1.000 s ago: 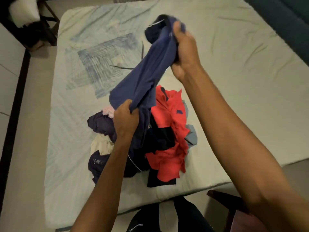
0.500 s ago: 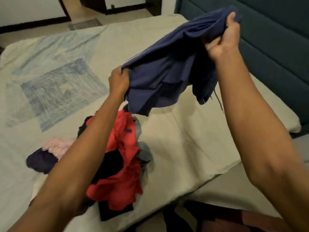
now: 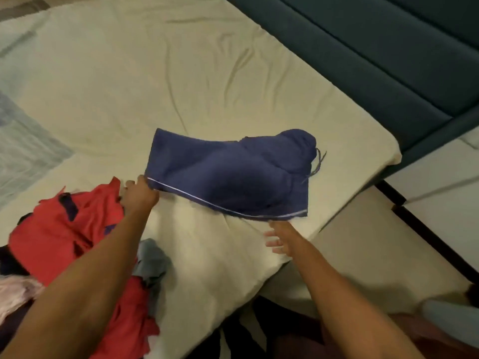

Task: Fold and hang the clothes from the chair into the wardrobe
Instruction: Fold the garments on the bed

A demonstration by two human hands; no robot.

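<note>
Barely begun: navy shorts (image 3: 228, 174) lie spread on the bed (image 3: 103, 86), the left hand (image 3: 140, 195) pinching one corner, the right hand (image 3: 281, 238) released beside the hem, while a pile of clothes (image 3: 67, 229) awaits folding.

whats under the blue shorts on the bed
Only the pale bedsheet shows around and beneath the blue shorts. The left hand holds one corner; the right hand is open beside the hem. Anything directly beneath the fabric is covered and cannot be seen.
</note>
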